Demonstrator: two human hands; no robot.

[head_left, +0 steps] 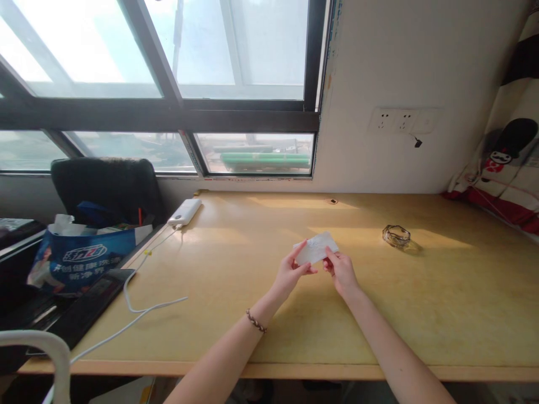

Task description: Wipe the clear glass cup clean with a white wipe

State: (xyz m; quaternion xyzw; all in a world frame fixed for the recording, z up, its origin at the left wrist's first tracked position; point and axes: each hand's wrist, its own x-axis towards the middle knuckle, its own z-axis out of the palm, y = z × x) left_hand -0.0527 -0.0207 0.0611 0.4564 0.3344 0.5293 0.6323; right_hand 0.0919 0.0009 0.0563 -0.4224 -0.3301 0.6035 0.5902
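Note:
A small white rectangle that looks like a folded paper tissue (316,248) is held up above the wooden table, slightly tilted. My left hand (291,269) grips its left end, with the thumb and fingers closed on the edge. At the lower right edge, my right hand (340,271) pinches it between thumb and fingers. A braided bracelet (255,321) circles my left wrist. The undersides of the fingers are partly hidden behind the white piece.
The wooden table (236,314) spans the view. A bracelet-like ring (396,237) lies right of my hands. At left are a white power bank (185,211), its white cable (147,310) and a blue bag (84,261). A patterned curtain (509,151) hangs at right.

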